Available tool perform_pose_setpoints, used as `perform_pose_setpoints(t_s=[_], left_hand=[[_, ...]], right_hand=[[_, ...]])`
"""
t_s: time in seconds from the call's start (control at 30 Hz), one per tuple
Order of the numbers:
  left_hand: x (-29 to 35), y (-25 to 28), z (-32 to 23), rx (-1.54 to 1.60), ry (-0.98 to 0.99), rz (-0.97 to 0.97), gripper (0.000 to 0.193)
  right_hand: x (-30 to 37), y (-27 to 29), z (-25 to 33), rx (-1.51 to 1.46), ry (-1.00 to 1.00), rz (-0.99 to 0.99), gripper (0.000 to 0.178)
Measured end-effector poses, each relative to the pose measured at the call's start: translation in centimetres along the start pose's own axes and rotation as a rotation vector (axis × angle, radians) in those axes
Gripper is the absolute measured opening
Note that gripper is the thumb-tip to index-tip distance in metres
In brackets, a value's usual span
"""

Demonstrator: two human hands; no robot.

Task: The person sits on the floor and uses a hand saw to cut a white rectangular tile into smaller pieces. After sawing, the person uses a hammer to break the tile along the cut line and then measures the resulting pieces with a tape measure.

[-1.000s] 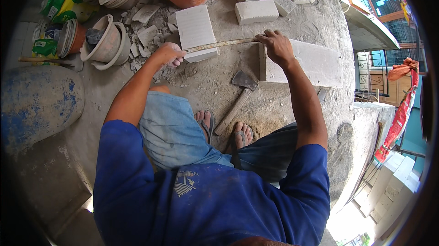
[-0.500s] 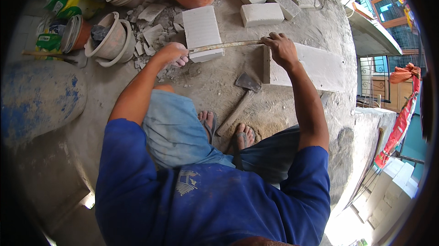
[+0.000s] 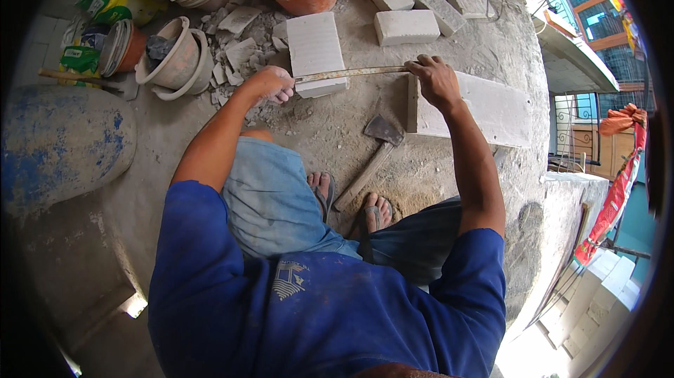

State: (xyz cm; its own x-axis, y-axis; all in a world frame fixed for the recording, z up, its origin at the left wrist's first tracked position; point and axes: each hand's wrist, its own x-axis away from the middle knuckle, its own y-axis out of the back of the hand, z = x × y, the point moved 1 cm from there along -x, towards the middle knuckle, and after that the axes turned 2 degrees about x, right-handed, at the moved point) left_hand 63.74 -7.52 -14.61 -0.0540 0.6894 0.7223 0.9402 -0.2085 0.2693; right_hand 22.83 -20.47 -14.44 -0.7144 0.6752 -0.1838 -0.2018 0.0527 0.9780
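Observation:
A thin, worn, pale strip with rusty brown marks point(image 3: 351, 72) spans the gap between my hands, bowed slightly upward. My left hand point(image 3: 271, 86), dusty at the fingers, is closed around its left end, beside a white block point(image 3: 314, 41) whose near end lies under the strip. The fingers of my right hand point(image 3: 435, 79) pinch the other end over the corner of a longer white block point(image 3: 484, 112). I cannot make out any markings on the strip. Between my feet and the blocks lies a hatchet point(image 3: 383, 130) with a wooden handle.
Broken block pieces point(image 3: 240, 52) litter the floor at left, near stacked buckets point(image 3: 168, 69) and a blue-stained drum point(image 3: 67, 146). An orange basin point(image 3: 303, 0) stands at the back. Several more white blocks point(image 3: 407, 27) lie right of it.
My hands hold the strip in nearly the same place over the blocks. The whole view has shifted a little, moving the scene slightly right and down.

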Motion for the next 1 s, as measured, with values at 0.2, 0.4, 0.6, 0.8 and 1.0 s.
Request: perform_pose_setpoints(t_s=[0.2, 0.4, 0.6, 0.8, 1.0], left_hand=[[-0.8, -0.1, 0.4, -0.036, -0.016, -0.010, 0.023], [-2.0, -0.4, 1.3, -0.050, 0.031, -0.030, 0.025], [-2.1, -0.2, 1.4, -0.015, 0.024, -0.020, 0.024], [-1.9, -0.2, 1.0, -0.039, 0.039, -0.021, 0.022], [-1.5, -0.1, 0.8, -0.039, 0.044, -0.025, 0.022]], right_hand=[[-0.1, 0.5, 0.2, -0.012, -0.003, 0.000, 0.036], [-0.2, 0.8, 0.3, 0.003, -0.009, 0.018, 0.036], [-0.1, 1.1, 0.6, 0.020, -0.016, 0.020, 0.036], [-0.1, 1.1, 0.7, 0.018, -0.015, 0.016, 0.037], [0.0, 0.9, 0.5, 0.016, -0.015, 0.021, 0.037]])
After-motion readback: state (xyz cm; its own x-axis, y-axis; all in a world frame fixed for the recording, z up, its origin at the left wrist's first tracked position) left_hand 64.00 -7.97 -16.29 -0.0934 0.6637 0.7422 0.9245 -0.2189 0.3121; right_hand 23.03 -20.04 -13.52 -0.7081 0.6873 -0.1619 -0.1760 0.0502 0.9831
